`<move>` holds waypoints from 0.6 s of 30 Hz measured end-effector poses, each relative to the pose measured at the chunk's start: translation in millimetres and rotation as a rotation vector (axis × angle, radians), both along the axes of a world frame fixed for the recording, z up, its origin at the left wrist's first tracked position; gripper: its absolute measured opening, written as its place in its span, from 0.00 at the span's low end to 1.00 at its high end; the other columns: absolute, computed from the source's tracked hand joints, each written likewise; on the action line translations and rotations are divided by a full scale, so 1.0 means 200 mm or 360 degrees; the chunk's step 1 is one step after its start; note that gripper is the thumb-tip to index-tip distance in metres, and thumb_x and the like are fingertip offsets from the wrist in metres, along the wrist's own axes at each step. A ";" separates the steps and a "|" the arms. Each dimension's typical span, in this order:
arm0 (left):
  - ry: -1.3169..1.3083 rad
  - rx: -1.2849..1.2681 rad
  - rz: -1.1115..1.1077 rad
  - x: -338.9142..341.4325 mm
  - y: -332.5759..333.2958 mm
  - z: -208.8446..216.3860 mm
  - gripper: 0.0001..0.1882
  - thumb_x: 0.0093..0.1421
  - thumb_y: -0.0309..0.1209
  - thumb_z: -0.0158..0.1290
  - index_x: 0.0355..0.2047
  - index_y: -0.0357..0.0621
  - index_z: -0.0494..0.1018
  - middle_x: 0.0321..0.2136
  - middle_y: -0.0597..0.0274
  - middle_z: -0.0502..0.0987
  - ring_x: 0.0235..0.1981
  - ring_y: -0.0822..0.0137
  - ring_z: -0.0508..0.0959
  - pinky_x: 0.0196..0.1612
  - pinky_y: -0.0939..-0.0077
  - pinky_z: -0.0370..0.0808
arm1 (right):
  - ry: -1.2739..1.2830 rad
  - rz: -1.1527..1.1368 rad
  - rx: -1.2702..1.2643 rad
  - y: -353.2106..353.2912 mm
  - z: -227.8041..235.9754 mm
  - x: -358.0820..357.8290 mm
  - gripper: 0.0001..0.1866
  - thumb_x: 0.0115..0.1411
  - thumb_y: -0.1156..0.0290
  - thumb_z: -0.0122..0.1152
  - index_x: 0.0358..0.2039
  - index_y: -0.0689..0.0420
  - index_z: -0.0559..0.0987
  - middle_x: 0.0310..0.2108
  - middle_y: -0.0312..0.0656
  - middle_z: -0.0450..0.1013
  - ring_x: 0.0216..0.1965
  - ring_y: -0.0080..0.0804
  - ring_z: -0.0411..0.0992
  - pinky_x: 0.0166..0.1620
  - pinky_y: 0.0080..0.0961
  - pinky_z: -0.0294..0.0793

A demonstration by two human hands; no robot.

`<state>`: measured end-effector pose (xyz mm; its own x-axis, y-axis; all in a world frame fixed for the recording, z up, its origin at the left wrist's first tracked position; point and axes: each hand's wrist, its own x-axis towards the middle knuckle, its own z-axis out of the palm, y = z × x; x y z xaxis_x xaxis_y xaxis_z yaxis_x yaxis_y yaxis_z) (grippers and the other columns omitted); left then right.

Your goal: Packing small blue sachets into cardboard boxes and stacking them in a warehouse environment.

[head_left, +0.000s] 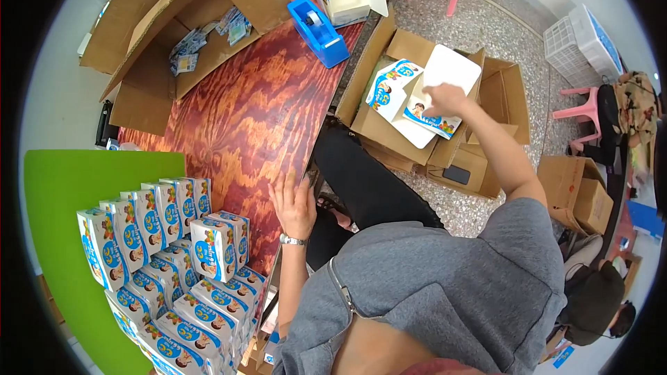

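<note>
My left hand [293,205] lies at the near edge of the red wood-grain table [257,107], fingers spread and holding nothing; a metal watch is on its wrist. To the right, my right hand [446,99] reaches over an open brown carton [379,132] and has its fingers and thumb closed at the edge of a white and blue printed box [434,119]. That box has its white flaps spread open. The fingertips partly overlap it, so the exact grip is hard to see.
Stacked white and blue packs [215,250] stand at the left by a green board [52,229]. A blue tape dispenser [318,31], an open white box [347,0] and a large carton with small packets [149,94] occupy the table's far side. Pink stools [580,112] and another person [590,302] are at right.
</note>
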<state>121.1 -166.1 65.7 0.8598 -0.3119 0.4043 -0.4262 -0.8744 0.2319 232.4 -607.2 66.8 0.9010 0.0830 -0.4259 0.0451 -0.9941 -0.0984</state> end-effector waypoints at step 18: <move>-0.0375 -0.0237 0.0076 0.12 0.00 0.19 0.32 0.50 0.38 0.67 0.56 0.49 0.73 0.63 0.46 0.63 0.65 0.37 0.60 0.62 0.27 0.53 | -0.0813 0.1656 0.0452 1.19 0.51 0.08 0.10 0.55 0.69 0.56 0.38 0.49 0.78 0.27 0.37 0.76 0.30 0.36 0.78 0.36 0.36 0.77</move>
<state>145.7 -166.0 104.0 0.7489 -0.1951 0.6333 -0.4425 -0.8586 0.2587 249.2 -370.0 168.3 0.4053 0.9071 0.1138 0.9142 -0.4028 -0.0453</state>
